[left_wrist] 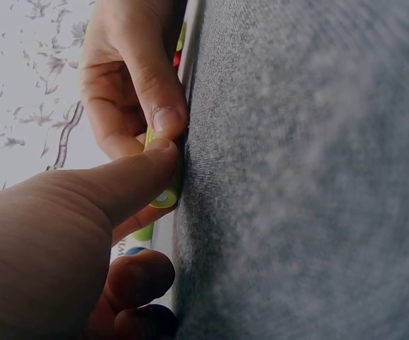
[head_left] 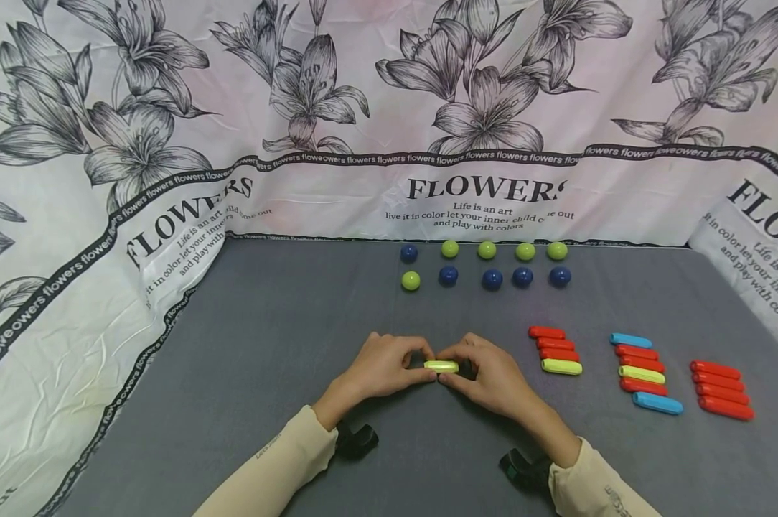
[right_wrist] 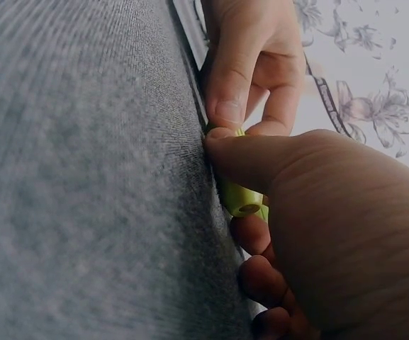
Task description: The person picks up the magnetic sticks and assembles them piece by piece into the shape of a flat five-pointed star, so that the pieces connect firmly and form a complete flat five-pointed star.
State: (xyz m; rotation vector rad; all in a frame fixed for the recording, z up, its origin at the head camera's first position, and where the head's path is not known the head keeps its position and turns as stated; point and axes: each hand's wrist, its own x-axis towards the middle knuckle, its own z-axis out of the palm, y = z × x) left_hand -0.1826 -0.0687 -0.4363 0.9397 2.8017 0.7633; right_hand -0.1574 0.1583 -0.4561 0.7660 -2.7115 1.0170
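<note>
A short yellow stick [head_left: 441, 366] with rounded sides lies crosswise between my two hands, close over the grey cloth. My left hand [head_left: 382, 365] pinches its left end between thumb and fingers. From the other side, my right hand [head_left: 492, 370] pinches the right end, and the two thumbs nearly meet in front of it. In the left wrist view, one round end of the yellow stick [left_wrist: 164, 199] shows below the left thumb. The right wrist view shows the other end of the stick [right_wrist: 244, 205], with a small dark hollow; the thumbs cover its middle.
Right of my hands, red and yellow sticks [head_left: 559, 345] lie in a column. Farther right are a column of blue, red and yellow sticks [head_left: 642, 373] and one of red sticks [head_left: 721, 390]. Green balls [head_left: 486, 250] and blue balls [head_left: 491, 279] form two rows near the flowered cloth [head_left: 337, 194].
</note>
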